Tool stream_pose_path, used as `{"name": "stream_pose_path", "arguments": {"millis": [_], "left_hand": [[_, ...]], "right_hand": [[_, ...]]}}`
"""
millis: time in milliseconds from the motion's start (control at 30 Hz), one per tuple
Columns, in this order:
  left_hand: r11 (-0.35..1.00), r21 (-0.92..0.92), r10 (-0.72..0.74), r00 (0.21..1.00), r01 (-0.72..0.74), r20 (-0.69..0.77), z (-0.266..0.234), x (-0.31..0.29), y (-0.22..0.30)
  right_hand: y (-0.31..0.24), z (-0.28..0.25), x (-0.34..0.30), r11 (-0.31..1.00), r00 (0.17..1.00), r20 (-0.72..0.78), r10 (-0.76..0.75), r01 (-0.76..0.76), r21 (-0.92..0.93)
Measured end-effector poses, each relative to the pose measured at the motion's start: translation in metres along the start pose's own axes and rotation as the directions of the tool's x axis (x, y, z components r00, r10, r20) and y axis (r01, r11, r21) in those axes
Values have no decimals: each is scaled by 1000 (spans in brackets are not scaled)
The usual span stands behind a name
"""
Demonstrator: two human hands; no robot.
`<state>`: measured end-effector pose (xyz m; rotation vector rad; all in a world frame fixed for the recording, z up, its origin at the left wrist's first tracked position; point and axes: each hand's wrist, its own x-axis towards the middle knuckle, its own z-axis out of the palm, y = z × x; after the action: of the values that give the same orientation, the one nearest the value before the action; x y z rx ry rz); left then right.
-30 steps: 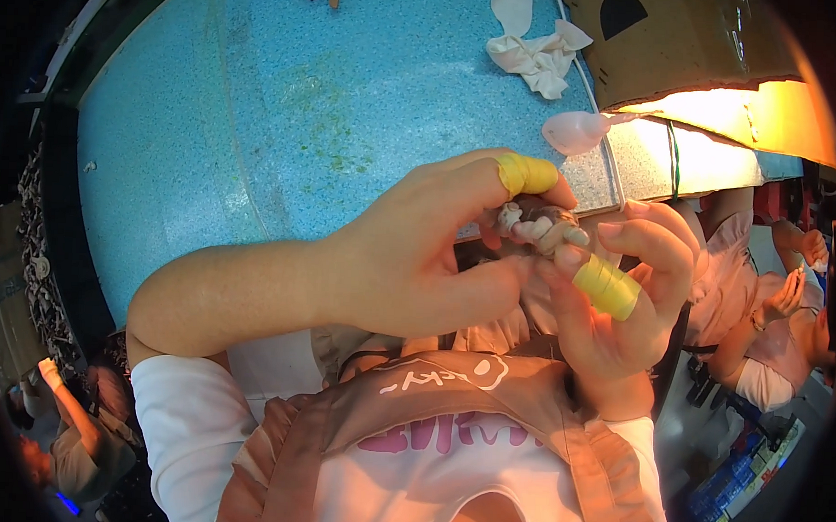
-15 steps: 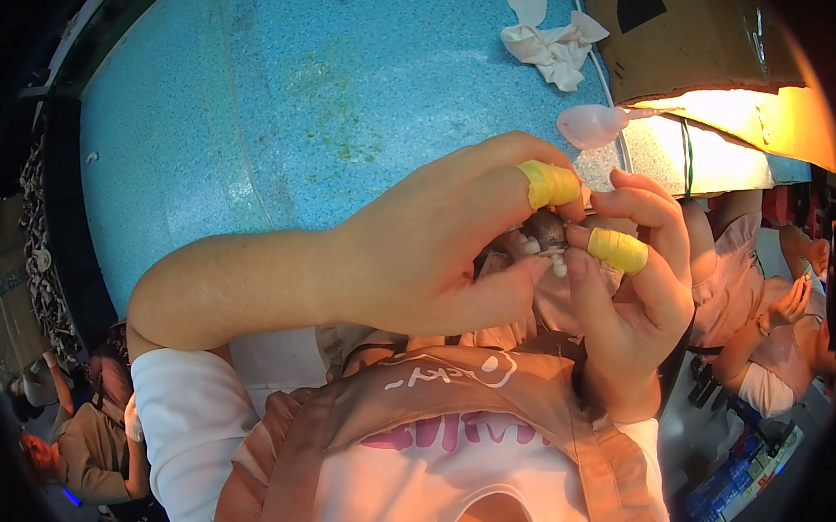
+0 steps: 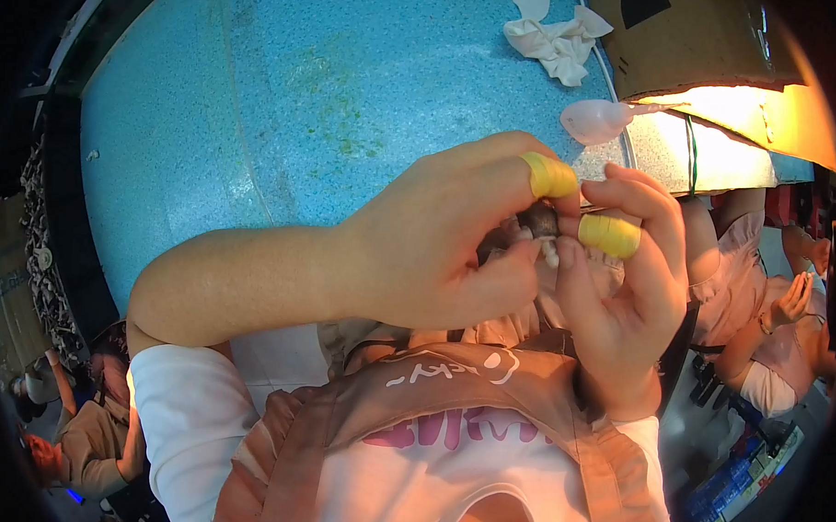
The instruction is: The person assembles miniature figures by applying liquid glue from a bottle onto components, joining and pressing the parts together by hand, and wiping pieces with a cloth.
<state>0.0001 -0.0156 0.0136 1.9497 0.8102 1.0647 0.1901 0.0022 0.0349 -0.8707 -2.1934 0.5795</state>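
Observation:
My left hand (image 3: 446,234) reaches across from the left, with yellow tape round its index finger. Its bent fingers and thumb close on a small rounded brown thing with pale nubs (image 3: 539,219), partly hidden by the fingers. From the right, my right hand (image 3: 635,255) meets it, also with yellow tape on the index finger. Its thumb and index fingertip press at the thing's right side, by short whitish bead-like bits (image 3: 551,255). The two hands nearly touch, above my lap at the table's near edge. I cannot make out the thing's exact kind.
A speckled blue table (image 3: 257,117) lies ahead. Beyond my right hand are a translucent squeeze bulb with a thin spout (image 3: 596,122), crumpled white tissue (image 3: 564,45) and a cardboard box (image 3: 693,40) beside bright light. Another person's hand (image 3: 787,301) shows at far right.
My right hand has shifted slightly left, its index finger and thumb moving in closer to the brown thing. My left hand stays nearly in place, still gripping it.

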Motion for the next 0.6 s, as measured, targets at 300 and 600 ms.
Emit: {"name": "stream_pose_path", "arguments": {"millis": [300, 600], "left_hand": [[415, -702, -569, 767, 579, 296, 0, 4, 17], [605, -484, -524, 774, 632, 355, -2, 3, 27]], "right_hand": [[5, 0, -7, 995, 997, -83, 5, 3, 100], [18, 0, -11, 876, 982, -89, 166, -105, 470]]}}
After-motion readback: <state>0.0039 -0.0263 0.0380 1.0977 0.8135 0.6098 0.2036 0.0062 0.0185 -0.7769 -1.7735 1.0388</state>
